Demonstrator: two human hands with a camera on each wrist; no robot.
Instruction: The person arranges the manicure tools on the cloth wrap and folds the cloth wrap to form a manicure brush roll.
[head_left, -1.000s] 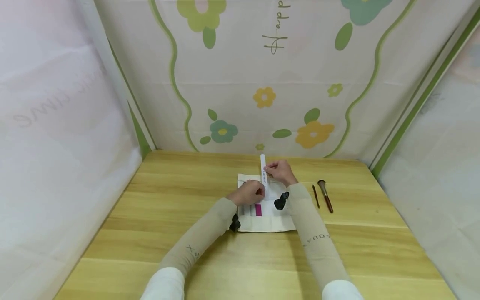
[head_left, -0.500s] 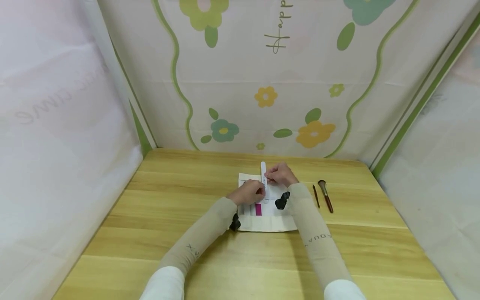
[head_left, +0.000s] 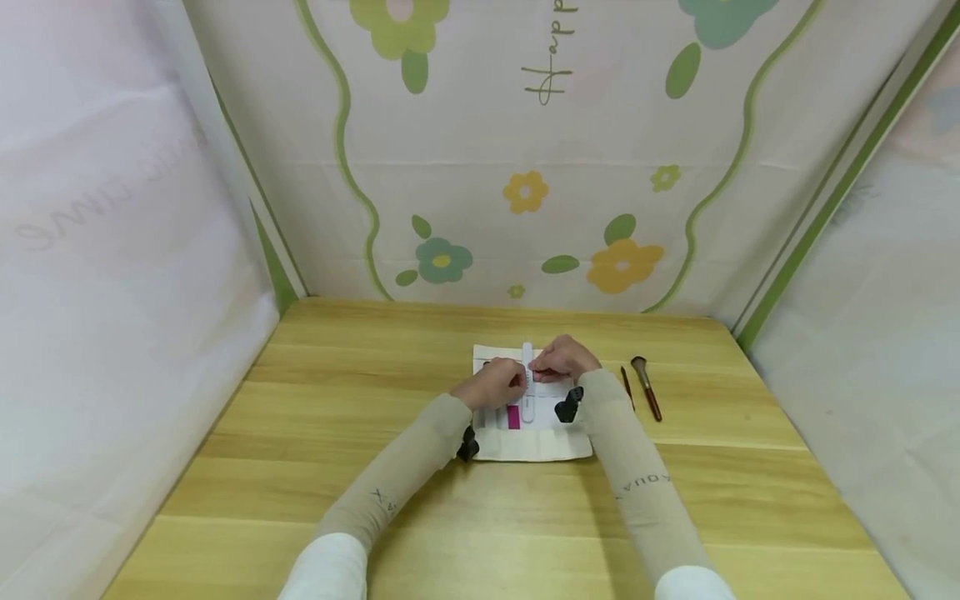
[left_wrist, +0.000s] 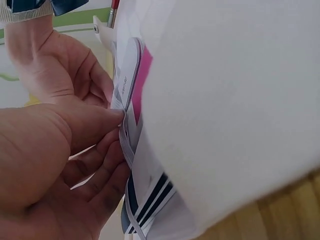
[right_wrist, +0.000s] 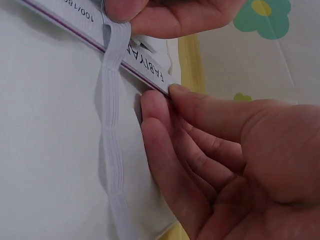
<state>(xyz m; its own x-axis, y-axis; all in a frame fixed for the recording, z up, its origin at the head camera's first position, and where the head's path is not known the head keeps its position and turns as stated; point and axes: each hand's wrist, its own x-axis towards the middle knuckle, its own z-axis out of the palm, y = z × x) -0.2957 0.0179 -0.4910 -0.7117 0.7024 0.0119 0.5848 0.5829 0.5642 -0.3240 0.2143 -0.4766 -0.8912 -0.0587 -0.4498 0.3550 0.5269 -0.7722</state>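
Observation:
A white nail file (head_left: 527,408) with printed lettering lies lengthwise over an opened cream fabric case (head_left: 532,447). My right hand (right_wrist: 225,150) pinches the file's edge between thumb and fingers, near its far part. A white ribbed elastic band (right_wrist: 111,100) runs across the case, and the file passes beneath it. With thumb and fingertips, my left hand (left_wrist: 50,150) pinches this band and lifts it beside the file. In the head view the left hand (head_left: 491,385) is left of the file, the right hand (head_left: 564,358) right of it. A magenta piece (head_left: 513,417) shows beside the file.
To the right of the case, a makeup brush (head_left: 647,387) and a thin dark stick (head_left: 627,387) lie on the wooden table (head_left: 360,367). A flower-printed cloth wall (head_left: 480,208) rises behind the table's far edge. Dark striped pieces (left_wrist: 155,197) sit in the case.
The nail file has slid toward me under the band, its near end now well down the case. My right hand has come nearer with it; the left stays at the band.

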